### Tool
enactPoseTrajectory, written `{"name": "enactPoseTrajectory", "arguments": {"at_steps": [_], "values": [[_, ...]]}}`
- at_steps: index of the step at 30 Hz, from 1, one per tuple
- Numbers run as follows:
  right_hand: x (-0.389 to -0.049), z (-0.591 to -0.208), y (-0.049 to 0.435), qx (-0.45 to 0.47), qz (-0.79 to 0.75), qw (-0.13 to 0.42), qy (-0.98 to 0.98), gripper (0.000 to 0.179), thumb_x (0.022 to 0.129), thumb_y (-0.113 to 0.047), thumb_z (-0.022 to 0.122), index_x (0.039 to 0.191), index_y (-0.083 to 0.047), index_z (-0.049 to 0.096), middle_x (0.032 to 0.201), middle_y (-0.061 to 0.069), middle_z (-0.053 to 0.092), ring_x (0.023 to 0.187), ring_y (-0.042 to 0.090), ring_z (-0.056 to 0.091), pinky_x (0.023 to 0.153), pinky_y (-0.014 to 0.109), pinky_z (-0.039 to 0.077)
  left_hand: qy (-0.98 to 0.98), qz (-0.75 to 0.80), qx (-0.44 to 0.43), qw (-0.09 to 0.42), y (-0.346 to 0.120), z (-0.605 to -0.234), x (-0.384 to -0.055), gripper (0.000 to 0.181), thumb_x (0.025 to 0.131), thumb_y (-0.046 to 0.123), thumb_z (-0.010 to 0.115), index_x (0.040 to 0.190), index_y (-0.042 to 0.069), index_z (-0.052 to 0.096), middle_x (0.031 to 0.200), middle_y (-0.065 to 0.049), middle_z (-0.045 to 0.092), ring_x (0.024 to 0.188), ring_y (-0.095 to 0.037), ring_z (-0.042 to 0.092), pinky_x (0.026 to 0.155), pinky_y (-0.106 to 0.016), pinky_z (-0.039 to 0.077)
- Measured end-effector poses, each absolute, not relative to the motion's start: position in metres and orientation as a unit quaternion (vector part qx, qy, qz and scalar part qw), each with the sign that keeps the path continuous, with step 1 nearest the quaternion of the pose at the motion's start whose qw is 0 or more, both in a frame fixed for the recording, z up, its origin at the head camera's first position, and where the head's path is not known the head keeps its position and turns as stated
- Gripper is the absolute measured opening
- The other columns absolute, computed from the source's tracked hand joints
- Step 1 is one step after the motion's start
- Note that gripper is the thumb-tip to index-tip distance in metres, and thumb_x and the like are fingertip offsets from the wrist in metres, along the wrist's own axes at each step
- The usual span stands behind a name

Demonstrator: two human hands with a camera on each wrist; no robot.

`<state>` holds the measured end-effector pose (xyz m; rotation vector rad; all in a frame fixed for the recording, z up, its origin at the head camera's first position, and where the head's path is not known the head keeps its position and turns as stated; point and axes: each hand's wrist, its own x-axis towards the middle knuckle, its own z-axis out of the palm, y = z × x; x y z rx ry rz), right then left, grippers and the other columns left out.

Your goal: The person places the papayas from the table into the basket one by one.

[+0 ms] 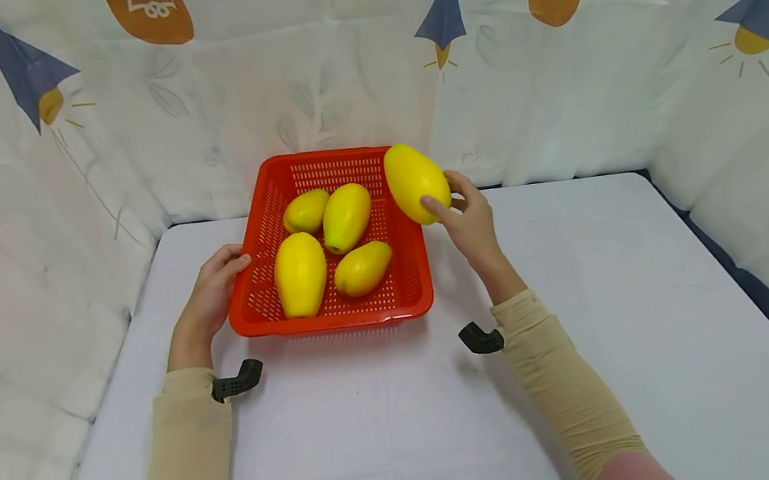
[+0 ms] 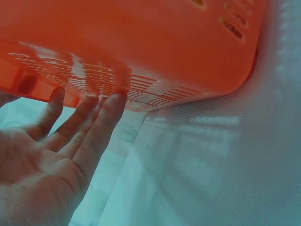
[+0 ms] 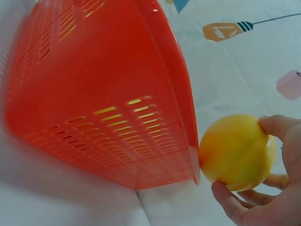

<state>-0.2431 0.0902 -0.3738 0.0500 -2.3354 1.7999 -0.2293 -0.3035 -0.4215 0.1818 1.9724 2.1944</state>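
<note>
A red slotted plastic basket (image 1: 337, 321) stands on the table, with several smooth yellow oblong fruits (image 1: 301, 275) lying inside. At its left side my left hand (image 1: 208, 294) holds the rim. The left wrist view shows its fingers (image 2: 96, 134) fairly straight against the slotted wall below the rim. My right hand (image 1: 472, 230) grips a yellow papaya (image 1: 413, 179) at the basket's back right corner, thumb on the near side. Seen from the right wrist, the papaya (image 3: 237, 153) is just beyond the basket rim (image 3: 181, 89), with fingertips spread around it.
A white cloth (image 1: 381, 435) covers the table. Pale printed curtains (image 1: 334, 76) hang behind and at both sides. Each forearm, in a beige sleeve (image 1: 183, 461), carries a black wrist mount (image 1: 238, 379). A dark strip (image 1: 763, 287) runs along the table's right edge.
</note>
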Motion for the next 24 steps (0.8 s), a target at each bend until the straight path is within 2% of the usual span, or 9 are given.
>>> {"name": "enactPoseTrajectory", "arguments": {"at_steps": [15, 24], "values": [[-0.2436, -0.3725, 0.0829, 0.023, 0.591, 0.091, -0.801, 0.062, 0.088, -0.044, 0.067, 0.141, -0.021, 0.044, 0.138, 0.005, 0.05, 0.119, 0.027, 0.053, 0.095, 0.042, 0.052, 0.672, 0.733, 0.056, 0.089, -0.3031, -0.4222, -0.2291, 0.018, 0.101, 0.025, 0.049, 0.113, 0.011, 0.05, 0.104, 0.0, 0.059, 0.089, -0.009, 0.062, 0.075, -0.019, 0.054], [-0.2429, -0.369, 0.0802, 0.031, 0.596, 0.086, -0.798, 0.06, 0.089, -0.039, 0.067, 0.141, -0.019, 0.045, 0.138, 0.006, 0.05, 0.117, 0.028, 0.054, 0.093, 0.042, 0.054, 0.672, 0.733, 0.058, 0.089, -0.3034, -0.4226, -0.2299, 0.02, 0.1, 0.025, 0.05, 0.114, 0.01, 0.05, 0.105, -0.001, 0.058, 0.089, -0.01, 0.061, 0.075, -0.019, 0.054]]}}
